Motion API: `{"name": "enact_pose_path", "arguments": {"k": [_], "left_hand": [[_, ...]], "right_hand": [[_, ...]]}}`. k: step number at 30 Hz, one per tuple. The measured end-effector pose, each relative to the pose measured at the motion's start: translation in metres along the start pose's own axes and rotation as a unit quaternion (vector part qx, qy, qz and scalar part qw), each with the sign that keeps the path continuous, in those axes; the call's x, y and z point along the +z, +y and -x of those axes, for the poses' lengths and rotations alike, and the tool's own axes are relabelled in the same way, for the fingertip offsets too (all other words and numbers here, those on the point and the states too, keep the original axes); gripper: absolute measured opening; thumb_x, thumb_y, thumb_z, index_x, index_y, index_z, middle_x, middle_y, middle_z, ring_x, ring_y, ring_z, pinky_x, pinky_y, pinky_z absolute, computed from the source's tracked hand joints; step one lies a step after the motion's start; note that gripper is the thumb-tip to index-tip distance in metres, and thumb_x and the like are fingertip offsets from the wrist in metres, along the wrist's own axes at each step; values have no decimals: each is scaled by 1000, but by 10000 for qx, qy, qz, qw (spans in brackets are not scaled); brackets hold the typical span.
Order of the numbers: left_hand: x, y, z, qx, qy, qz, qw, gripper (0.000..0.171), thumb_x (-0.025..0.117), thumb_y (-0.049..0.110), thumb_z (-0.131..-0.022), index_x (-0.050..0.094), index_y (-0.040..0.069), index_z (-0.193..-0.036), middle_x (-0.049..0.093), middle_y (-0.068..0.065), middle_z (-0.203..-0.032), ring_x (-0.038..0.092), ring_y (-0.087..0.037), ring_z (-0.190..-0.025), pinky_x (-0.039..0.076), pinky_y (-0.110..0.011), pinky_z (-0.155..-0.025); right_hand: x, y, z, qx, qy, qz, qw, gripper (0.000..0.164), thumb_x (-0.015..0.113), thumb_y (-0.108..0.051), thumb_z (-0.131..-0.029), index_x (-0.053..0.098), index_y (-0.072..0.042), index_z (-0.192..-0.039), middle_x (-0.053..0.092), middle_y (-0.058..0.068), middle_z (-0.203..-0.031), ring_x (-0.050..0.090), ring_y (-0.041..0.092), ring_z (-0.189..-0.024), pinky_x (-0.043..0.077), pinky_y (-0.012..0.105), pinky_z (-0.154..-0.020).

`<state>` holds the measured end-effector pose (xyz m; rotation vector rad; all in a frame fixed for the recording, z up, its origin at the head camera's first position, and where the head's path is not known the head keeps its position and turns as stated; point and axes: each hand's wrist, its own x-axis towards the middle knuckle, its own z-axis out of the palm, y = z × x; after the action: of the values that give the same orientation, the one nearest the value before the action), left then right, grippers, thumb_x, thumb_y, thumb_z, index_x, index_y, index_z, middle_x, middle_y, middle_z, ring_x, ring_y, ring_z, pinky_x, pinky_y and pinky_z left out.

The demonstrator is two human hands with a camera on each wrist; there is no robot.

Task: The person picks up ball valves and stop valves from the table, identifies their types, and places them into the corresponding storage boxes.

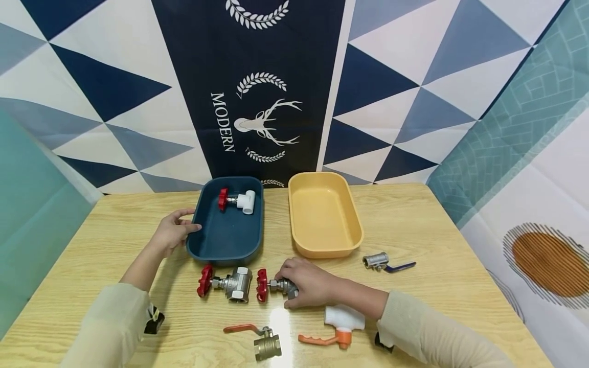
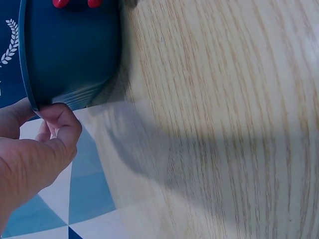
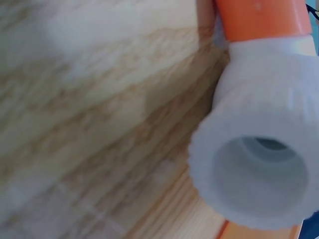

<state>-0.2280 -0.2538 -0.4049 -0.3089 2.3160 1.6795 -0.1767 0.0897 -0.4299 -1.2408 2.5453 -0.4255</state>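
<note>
My left hand (image 1: 172, 232) pinches the left rim of a dark blue bin (image 1: 225, 237), thumb over the inside; the left wrist view shows the same hold. Inside that bin lies a white plastic valve (image 1: 247, 202) with a red handwheel. Just in front of the yellow bin (image 1: 322, 217), my right hand (image 1: 313, 282) holds a metal gate valve (image 1: 278, 285) by its body, which the fingers partly cover. Its red handwheel points left. To its left a larger metal gate valve (image 1: 238, 284), also red-wheeled, lies on the table.
A white valve with an orange handle (image 1: 344, 318) lies below my right forearm and fills much of the right wrist view. A brass ball valve (image 1: 267, 347) lies at the front. At right is a steel ball valve (image 1: 377, 260) with a blue lever. Patterned cloth stands behind the table.
</note>
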Motion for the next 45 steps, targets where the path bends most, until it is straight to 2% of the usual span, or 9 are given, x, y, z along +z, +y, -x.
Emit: {"name": "enact_pose_path", "arguments": {"k": [5, 12, 21, 32, 41, 45], "left_hand": [[1, -1, 0, 22, 12, 36, 10000, 61, 56, 11, -92, 27, 1, -144, 49, -3, -94, 56, -7, -66, 47, -22, -54], [1, -3, 1, 3, 33, 38, 10000, 60, 56, 10, -92, 27, 2, -144, 48, -4, -94, 50, -6, -62, 45, -22, -53], [1, -3, 1, -48, 42, 29, 10000, 61, 56, 10, -92, 27, 2, -144, 49, -4, -95, 53, -8, -65, 45, -23, -53], [1, -2, 1, -14, 30, -13, 10000, 59, 56, 11, -92, 28, 2, -144, 48, -4, -94, 49, -6, -60, 44, -23, -53], [0, -2, -1, 53, 66, -135, 9999, 59, 56, 11, -92, 29, 2, -143, 47, -3, -91, 42, -6, -57, 42, -25, -53], [0, -3, -2, 63, 59, -147, 9999, 59, 56, 11, -92, 28, 1, -143, 48, -2, -90, 45, -6, -58, 42, -25, -53]], "right_hand": [[-1, -1, 2, -26, 4, 17, 10000, 55, 75, -36, -74, 59, -12, -121, 57, -3, -110, 50, 13, -108, 40, 33, -100], [-2, -2, 2, -16, -23, 58, 10000, 55, 75, -36, -74, 59, -11, -120, 58, -1, -111, 51, 13, -109, 40, 33, -101], [-1, -1, 3, -56, -3, -2, 10000, 55, 75, -36, -73, 59, -10, -119, 58, -2, -110, 50, 13, -108, 40, 32, -100], [-12, -8, 5, 234, 45, -657, 9976, 55, 73, -34, -75, 57, -12, -123, 55, -4, -113, 48, 10, -107, 44, 30, -96], [-20, -7, 1, -29, 199, -478, 9987, 51, 75, -32, -76, 59, -11, -119, 56, 0, -111, 48, 12, -102, 43, 26, -89], [-23, -8, 0, -55, 173, -458, 9988, 52, 75, -34, -76, 59, -11, -120, 57, 0, -112, 49, 12, -103, 43, 26, -89]]}}
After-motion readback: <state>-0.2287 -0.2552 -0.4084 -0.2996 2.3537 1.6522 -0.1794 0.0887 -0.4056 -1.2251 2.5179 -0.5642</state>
